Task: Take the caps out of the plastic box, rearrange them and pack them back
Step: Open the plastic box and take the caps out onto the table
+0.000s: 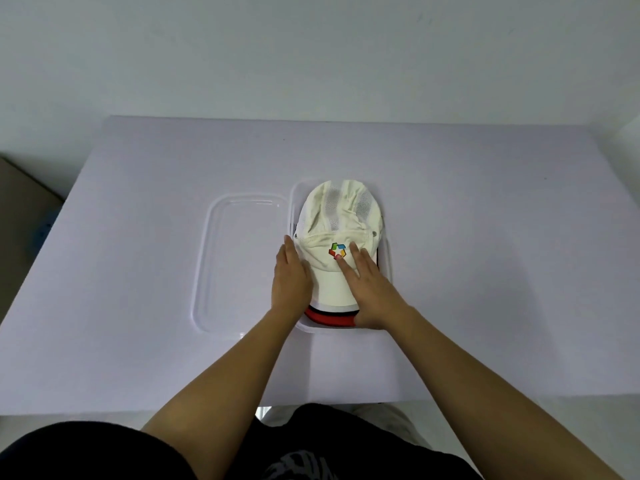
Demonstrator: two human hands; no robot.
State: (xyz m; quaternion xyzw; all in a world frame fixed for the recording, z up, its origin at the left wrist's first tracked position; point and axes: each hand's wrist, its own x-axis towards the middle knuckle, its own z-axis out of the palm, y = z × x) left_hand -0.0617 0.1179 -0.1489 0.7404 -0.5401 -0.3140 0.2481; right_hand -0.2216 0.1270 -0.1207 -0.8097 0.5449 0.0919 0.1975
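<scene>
A cream cap with a coloured logo lies on top of a stack inside the clear plastic box at the table's middle. Under its brim show the edges of a white, a black and a red cap. My left hand rests flat against the left side of the cream cap, fingers together. With spread fingers, my right hand lies flat on the crown and brim, covering the right front. Neither hand grips anything.
The box's clear lid lies flat on the white table, touching the box's left side. A pale wall stands behind the table. A brown object and something blue show at the far left edge.
</scene>
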